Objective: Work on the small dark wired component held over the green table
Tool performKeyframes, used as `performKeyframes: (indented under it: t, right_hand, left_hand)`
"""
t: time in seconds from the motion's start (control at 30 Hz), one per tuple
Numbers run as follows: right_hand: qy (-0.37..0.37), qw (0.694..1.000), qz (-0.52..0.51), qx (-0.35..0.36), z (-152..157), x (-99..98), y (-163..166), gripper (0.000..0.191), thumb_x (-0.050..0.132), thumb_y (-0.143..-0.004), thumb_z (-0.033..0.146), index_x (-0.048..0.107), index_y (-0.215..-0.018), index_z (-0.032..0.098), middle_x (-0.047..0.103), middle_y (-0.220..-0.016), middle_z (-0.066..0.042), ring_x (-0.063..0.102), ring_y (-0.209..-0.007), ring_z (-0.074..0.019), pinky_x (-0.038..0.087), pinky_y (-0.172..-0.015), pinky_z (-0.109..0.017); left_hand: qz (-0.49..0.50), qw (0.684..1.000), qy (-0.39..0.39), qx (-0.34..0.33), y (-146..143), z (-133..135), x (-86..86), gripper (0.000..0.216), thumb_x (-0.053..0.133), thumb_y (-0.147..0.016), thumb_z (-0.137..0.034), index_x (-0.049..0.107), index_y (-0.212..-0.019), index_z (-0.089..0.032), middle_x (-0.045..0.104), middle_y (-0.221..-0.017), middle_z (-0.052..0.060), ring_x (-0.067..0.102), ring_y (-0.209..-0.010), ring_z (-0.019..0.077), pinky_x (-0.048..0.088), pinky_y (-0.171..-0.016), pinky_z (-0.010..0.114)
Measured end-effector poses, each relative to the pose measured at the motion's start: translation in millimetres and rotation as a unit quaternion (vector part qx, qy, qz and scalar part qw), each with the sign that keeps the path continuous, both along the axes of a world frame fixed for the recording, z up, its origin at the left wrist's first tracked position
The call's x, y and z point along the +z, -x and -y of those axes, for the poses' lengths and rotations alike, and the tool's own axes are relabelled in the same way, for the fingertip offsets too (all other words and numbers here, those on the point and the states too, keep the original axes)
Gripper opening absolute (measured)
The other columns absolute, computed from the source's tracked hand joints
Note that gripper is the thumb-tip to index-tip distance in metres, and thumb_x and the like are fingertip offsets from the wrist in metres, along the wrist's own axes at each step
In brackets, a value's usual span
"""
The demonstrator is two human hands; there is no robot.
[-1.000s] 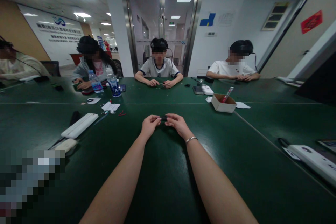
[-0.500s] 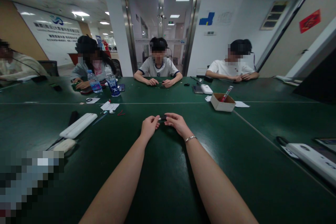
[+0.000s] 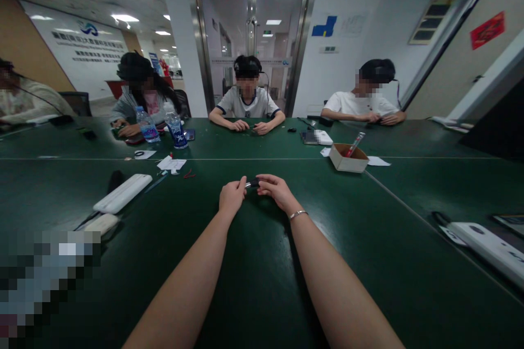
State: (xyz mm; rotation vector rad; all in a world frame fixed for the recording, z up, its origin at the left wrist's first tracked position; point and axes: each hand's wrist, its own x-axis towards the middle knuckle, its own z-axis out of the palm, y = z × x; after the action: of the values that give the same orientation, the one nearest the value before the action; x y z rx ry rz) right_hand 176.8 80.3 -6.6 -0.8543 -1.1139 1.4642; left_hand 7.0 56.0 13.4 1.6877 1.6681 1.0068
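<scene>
Between my fingertips, a little above the green table (image 3: 254,262) or resting on it, is a small black-and-silver object (image 3: 253,182); its exact kind is too small to make out. My left hand (image 3: 232,197) is closed in a pinch on its silver end. The black end sits in the pinch of my right hand (image 3: 277,191), which has a silver bracelet (image 3: 298,214) at the wrist. My fingers hide part of the object.
On the left lie a white power bank (image 3: 123,194), a blurred-out device and paper scraps (image 3: 172,163). Two bottles (image 3: 176,132) stand farther back. An open box (image 3: 349,159) holds a red-and-clear tube. A white device (image 3: 487,248) lies right. Several people sit across the table.
My left hand has shifted slightly left, and more of the silver part shows between my hands. My right hand stays nearly in place. The camera view has tilted slightly.
</scene>
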Motion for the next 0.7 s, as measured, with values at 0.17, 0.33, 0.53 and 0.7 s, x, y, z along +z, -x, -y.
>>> performKeyframes:
  t: [0.17, 0.33, 0.53, 0.7]
  right_hand:
    - [0.002, 1.000, 0.001, 0.001, 1.7, 2.0, -0.1, 0.030, 0.075, -0.068, 0.016, 0.070, -0.097, 0.015, 0.069, -0.081, -0.004, 0.065, -0.063, -0.0108, 0.058, -0.060, -0.022]
    - [0.001, 1.000, 0.000, -0.002, 2.9, 3.2, 0.1, 0.029, 0.074, -0.069, 0.015, 0.070, -0.097, 0.015, 0.068, -0.080, -0.004, 0.065, -0.063, -0.0106, 0.059, -0.061, -0.023]
    - [0.005, 1.000, -0.001, -0.005, 2.6, 4.1, 0.6, 0.028, 0.074, -0.069, 0.014, 0.070, -0.096, 0.015, 0.066, -0.076, -0.003, 0.063, -0.061, -0.0102, 0.059, -0.059, -0.022]
    - [0.005, 1.000, -0.004, -0.003, 2.8, 4.4, 0.4, 0.028, 0.075, -0.068, 0.015, 0.070, -0.096, 0.015, 0.066, -0.073, -0.002, 0.063, -0.061, -0.0101, 0.059, -0.059, -0.022]
  left_hand:
    - [0.014, 1.000, 0.004, 0.003, 0.1, -0.6, -0.8, 0.058, 0.030, -0.087, -0.063, 0.057, -0.059, -0.020, 0.058, -0.055, 0.002, 0.052, -0.052, 0.0165, 0.035, -0.057, 0.028]
    - [0.025, 1.000, 0.014, 0.000, 0.6, -0.1, -0.5, 0.055, 0.033, -0.087, -0.062, 0.057, -0.060, -0.020, 0.058, -0.057, 0.002, 0.052, -0.052, 0.0169, 0.036, -0.056, 0.029]
    - [0.028, 1.000, 0.007, -0.002, 0.9, -1.7, -3.2, 0.056, 0.032, -0.087, -0.063, 0.057, -0.060, -0.019, 0.058, -0.057, 0.002, 0.052, -0.052, 0.0166, 0.036, -0.056, 0.029]
    - [0.027, 1.000, -0.001, -0.009, 1.6, -3.9, -6.3, 0.055, 0.032, -0.087, -0.062, 0.058, -0.064, -0.019, 0.059, -0.059, 0.002, 0.054, -0.055, 0.0168, 0.037, -0.057, 0.029]
